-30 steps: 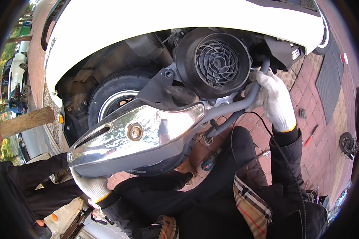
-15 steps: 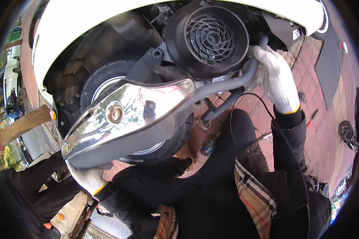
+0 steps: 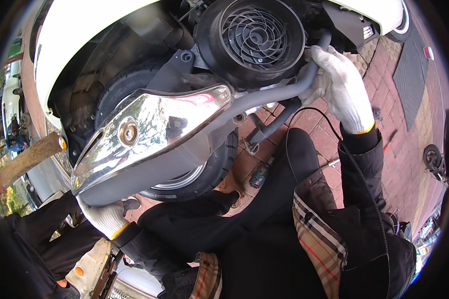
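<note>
A muffler with a chrome shield [image 3: 159, 119] and grey underside lies across the exposed side of a white scooter [image 3: 65, 27]. My gloved left hand [image 3: 101, 215] grips its left end from below. My gloved right hand [image 3: 336, 84] is wrapped round the grey curved pipe [image 3: 264, 98] at the muffler's right, just below and right of the black round fan housing [image 3: 249, 40]. The rear wheel [image 3: 204, 174] shows behind and beneath the muffler. A thin black cord [image 3: 349, 154] hangs by my right arm.
A person's dark-trousered legs [image 3: 50, 234] stand at left, near a wooden post [image 3: 32, 157] and another scooter [image 3: 90, 264]. On the brick paving [image 3: 384, 179] lie a power tool [image 3: 259, 177], an orange-handled screwdriver [image 3: 389, 142] and a dark mat [image 3: 409, 84].
The muffler, both my hands and the scooter sit higher and slightly further left in the view. Both hands keep their grip on the muffler and pipe.
</note>
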`<state>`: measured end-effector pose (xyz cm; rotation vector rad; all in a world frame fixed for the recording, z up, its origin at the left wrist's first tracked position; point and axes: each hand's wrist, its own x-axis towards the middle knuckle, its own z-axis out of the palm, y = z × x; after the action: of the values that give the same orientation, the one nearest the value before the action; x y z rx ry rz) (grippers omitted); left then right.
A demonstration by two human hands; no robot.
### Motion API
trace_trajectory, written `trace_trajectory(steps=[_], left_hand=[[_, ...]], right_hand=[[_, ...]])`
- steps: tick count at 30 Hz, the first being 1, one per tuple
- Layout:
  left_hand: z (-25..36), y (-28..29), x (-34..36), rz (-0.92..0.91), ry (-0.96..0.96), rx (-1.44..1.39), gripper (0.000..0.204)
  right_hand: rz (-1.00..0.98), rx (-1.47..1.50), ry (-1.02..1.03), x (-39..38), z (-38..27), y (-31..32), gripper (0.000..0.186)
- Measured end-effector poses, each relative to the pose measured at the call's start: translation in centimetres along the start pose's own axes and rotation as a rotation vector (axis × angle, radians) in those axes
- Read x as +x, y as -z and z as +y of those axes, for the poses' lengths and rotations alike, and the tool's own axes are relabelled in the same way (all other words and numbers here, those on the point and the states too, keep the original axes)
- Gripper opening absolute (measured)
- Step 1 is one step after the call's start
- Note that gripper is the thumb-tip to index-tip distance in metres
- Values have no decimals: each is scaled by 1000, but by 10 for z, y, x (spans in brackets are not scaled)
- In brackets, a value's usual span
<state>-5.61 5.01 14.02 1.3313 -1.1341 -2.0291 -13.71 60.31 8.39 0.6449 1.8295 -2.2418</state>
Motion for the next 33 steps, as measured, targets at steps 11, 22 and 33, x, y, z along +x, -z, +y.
trace_trajectory(steps=[11, 22, 33], left_hand=[[-8, 3, -13, -18, -22, -57, 44], [10, 6, -34, 124, -423, -140, 55], [5, 44, -92, -562, -1292, 119, 58]], right_hand=[[22, -136, -52, -4, 1, 0, 47], [85, -98, -6, -61, 33, 47, 39], [-497, -763, -260, -70, 162, 19, 50]])
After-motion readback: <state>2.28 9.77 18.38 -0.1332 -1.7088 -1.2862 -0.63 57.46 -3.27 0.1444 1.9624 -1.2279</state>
